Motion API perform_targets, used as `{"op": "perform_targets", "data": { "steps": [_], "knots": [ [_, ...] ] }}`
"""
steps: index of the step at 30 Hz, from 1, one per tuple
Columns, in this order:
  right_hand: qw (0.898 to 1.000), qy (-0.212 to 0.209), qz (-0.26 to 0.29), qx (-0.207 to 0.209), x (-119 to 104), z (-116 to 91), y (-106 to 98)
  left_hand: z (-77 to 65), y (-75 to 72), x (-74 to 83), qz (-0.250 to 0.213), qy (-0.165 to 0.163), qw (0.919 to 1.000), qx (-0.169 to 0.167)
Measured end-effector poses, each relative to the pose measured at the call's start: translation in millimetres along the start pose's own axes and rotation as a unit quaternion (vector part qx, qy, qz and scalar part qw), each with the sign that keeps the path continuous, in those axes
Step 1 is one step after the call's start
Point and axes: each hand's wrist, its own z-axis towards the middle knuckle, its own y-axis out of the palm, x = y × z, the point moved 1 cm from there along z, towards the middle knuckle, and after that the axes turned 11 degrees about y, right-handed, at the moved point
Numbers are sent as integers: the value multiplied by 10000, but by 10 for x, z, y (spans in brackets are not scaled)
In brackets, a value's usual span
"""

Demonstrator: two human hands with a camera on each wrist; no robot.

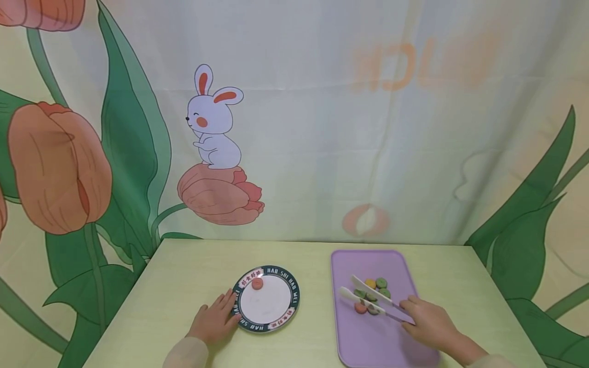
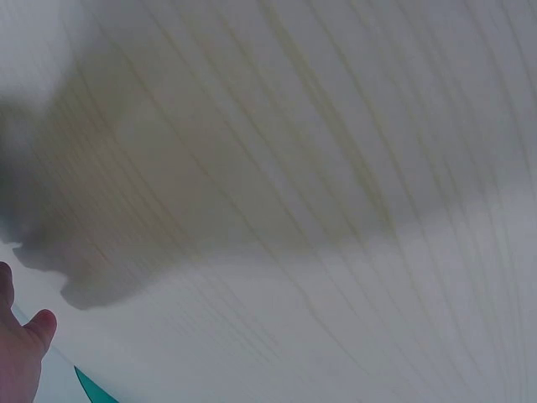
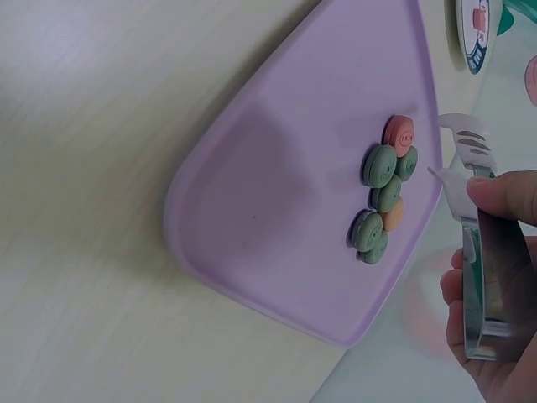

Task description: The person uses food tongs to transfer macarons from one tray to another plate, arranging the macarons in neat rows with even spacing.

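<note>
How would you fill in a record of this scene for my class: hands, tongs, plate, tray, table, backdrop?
Left hand: rests at the left rim of the plate
Right hand: holds the tongs
Tongs: tips apart, gripping nothing
Plate: dark patterned rim; holds one pink macaron
Tray: purple, right of the plate; holds five green macarons, one yellow macaron and another pink macaron
Table: pale, under plate and tray
Backdrop: printed with tulips and a white rabbit

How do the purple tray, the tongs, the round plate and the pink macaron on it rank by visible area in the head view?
Largest to smallest:
1. Purple tray
2. Round plate
3. Tongs, slender and partly hidden by the right hand
4. Pink macaron
</note>
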Motion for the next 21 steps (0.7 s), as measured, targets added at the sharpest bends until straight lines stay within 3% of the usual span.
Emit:
{"op": "perform_targets", "data": {
  "steps": [21],
  "knots": [
    [9996,224,-125,-108,49,-24,-13,-21,-43,33,-19,-36,10000,-57]
  ]
}}
